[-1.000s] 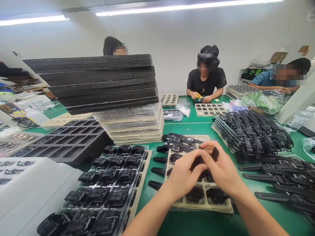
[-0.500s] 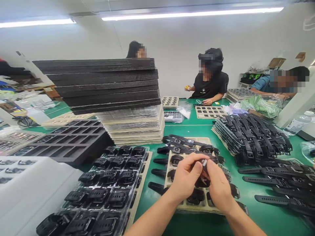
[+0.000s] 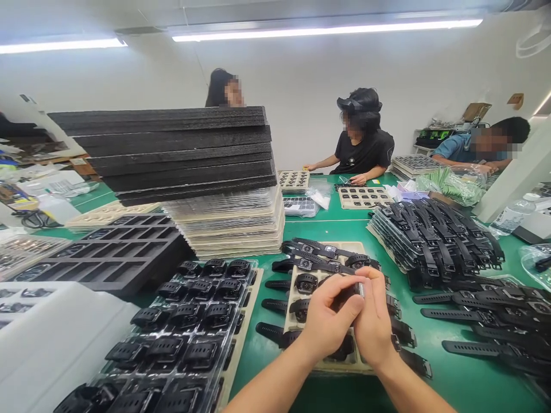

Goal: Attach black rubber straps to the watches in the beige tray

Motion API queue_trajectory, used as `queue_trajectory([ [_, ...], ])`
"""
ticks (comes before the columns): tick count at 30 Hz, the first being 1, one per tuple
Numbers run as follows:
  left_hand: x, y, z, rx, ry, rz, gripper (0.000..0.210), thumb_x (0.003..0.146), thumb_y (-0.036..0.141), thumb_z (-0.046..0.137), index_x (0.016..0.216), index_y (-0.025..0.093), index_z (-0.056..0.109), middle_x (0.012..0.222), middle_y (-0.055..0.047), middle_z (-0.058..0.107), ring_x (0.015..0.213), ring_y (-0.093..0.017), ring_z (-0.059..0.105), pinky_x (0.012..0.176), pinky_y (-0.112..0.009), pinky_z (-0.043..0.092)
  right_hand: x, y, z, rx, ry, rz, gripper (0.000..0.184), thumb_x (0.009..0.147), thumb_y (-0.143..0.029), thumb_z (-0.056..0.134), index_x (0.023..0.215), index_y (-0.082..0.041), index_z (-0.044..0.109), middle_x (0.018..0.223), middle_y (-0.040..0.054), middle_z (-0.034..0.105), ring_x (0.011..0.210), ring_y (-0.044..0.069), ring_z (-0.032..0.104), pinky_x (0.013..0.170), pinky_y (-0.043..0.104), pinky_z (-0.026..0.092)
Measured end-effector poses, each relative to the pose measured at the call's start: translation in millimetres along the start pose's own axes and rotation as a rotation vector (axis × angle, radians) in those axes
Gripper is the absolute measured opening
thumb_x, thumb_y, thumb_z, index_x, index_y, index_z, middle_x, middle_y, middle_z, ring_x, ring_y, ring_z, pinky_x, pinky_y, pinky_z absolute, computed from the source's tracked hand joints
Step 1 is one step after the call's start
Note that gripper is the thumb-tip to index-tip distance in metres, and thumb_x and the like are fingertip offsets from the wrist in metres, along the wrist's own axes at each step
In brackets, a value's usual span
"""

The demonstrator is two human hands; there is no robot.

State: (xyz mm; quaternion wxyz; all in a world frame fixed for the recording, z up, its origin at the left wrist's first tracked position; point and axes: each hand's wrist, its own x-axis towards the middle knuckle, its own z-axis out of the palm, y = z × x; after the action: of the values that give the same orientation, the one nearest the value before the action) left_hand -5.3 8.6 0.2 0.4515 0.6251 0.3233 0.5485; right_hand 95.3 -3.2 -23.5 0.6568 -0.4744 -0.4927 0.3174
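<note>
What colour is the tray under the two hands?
Beige. The tray sits on the green table, seen in the head view, beneath the left hand and right hand.

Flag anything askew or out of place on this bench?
The black foam stack overhangs the narrower tray pile to the left, top-heavy. Watches lie loose across the beige tray near both hands, unseated.
</note>
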Motion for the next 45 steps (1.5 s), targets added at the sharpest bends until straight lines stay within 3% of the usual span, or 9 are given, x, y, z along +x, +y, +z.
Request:
queue_trajectory([
  [4, -0.4, -1.4, 1.2, 0.009, -0.018, -0.051, 0.046, 0.089, 0.058, 0.069, 0.110, 0.019, 0.079, 0.104, -0.011, 0.075, 0.096, -0.026, 0.066, 0.091, -0.037, 0.052, 4.6, -2.4, -2.4, 0.031, 0.048, 0.038, 0.031, 0.107, -0.053, 0.040, 0.116, -0.027, 0.055, 0.099, 0.0042, 0.060, 0.088, 0.022, 0.060, 0.082, 0.035, 0.051],
  [8, 4.4, 3.3, -6.7, -0.088, -0.006, -0.158, 0.051, 0.084, 0.065, 0.071, 0.095, 0.016, 0.079, 0.084, -0.006, 0.070, 0.079, -0.020, 0.060, 0.076, -0.032, 0.049, 25.3, -13.8, -15.2, 0.064, -0.330, 0.048, 0.041, 0.104, -0.057, 0.044, 0.107, -0.025, 0.070, 0.107, 0.0072, 0.066, 0.102, 0.025, 0.061, 0.095, 0.038, 0.050],
  [10, 7.3, 6.6, -11.4, -0.192, -0.046, -0.240, 0.054, 0.081, 0.069, 0.072, 0.081, 0.015, 0.074, 0.064, 0.001, 0.052, 0.062, -0.012, 0.044, 0.061, -0.026, 0.039, 38.1, -21.2, -22.7, 0.084, -0.492, 0.062, 0.037, 0.099, -0.056, 0.056, 0.096, -0.025, 0.075, 0.100, 0.0060, 0.066, 0.099, 0.025, 0.061, 0.092, 0.037, 0.050],
  [12, 9.1, 9.5, -13.4, -0.316, -0.108, -0.326, 0.056, 0.078, 0.070, 0.074, 0.072, 0.015, 0.067, 0.057, 0.007, 0.034, 0.055, -0.008, 0.028, 0.054, -0.023, 0.026, 47.9, -29.0, -28.2, 0.095, -0.551, 0.090, 0.031, 0.093, -0.053, 0.066, 0.085, -0.024, 0.076, 0.090, 0.0038, 0.062, 0.089, 0.023, 0.059, 0.082, 0.034, 0.050],
  [16, 9.7, 14.0, -10.5, -0.429, -0.152, -0.442, 0.055, 0.077, 0.067, 0.077, 0.072, 0.015, 0.061, 0.059, 0.008, 0.029, 0.054, -0.006, 0.021, 0.052, -0.022, 0.017, 53.0, -41.9, -27.8, 0.138, -0.423, 0.135, 0.033, 0.086, -0.051, 0.075, 0.072, -0.021, 0.070, 0.079, 0.0018, 0.059, 0.076, 0.019, 0.054, 0.070, 0.030, 0.049],
  [22, 5.6, 11.7, -6.1, -0.496, -0.237, -0.522, 0.052, 0.079, 0.064, 0.077, 0.080, 0.012, 0.074, 0.058, 0.005, 0.039, 0.054, -0.007, 0.029, 0.050, -0.022, 0.018, 48.0, -47.9, -18.1, 0.125, -0.173, 0.208, 0.037, 0.093, -0.060, 0.064, 0.092, -0.024, 0.059, 0.065, -0.0032, 0.060, 0.046, 0.011, 0.048, 0.039, 0.021, 0.040],
  [38, -3.0, 1.6, 4.2, -0.556, -0.314, -0.526, 0.060, 0.076, 0.069, 0.076, 0.076, 0.009, 0.078, 0.050, 0.006, 0.035, 0.051, -0.007, 0.027, 0.054, -0.024, 0.026, 48.1, -53.5, -19.5, 0.011, -0.115, 0.197, 0.031, 0.100, -0.058, 0.055, 0.102, -0.027, 0.052, 0.065, -0.0072, 0.056, 0.031, 0.008, 0.041, 0.027, 0.021, 0.032],
  [42, 0.1, 3.1, 1.2, -0.395, -0.291, -0.449, 0.062, 0.082, 0.071, 0.069, 0.084, 0.009, 0.078, 0.061, 0.001, 0.051, 0.055, -0.009, 0.035, 0.055, -0.024, 0.029, 50.9, -49.9, -21.4, 0.005, -0.123, 0.157, 0.030, 0.102, -0.057, 0.051, 0.103, -0.027, 0.053, 0.066, -0.0061, 0.054, 0.040, 0.011, 0.044, 0.033, 0.021, 0.036],
  [45, 3.8, 8.3, -7.0, 0.003, -0.230, -0.229, 0.045, 0.093, 0.056, 0.064, 0.098, 0.013, 0.077, 0.082, -0.006, 0.066, 0.072, -0.016, 0.054, 0.068, -0.027, 0.044, 50.0, -50.6, -28.1, -0.076, -0.196, 0.029, 0.029, 0.102, -0.052, 0.053, 0.115, -0.027, 0.057, 0.076, -0.0029, 0.057, 0.057, 0.014, 0.053, 0.048, 0.024, 0.045],
])
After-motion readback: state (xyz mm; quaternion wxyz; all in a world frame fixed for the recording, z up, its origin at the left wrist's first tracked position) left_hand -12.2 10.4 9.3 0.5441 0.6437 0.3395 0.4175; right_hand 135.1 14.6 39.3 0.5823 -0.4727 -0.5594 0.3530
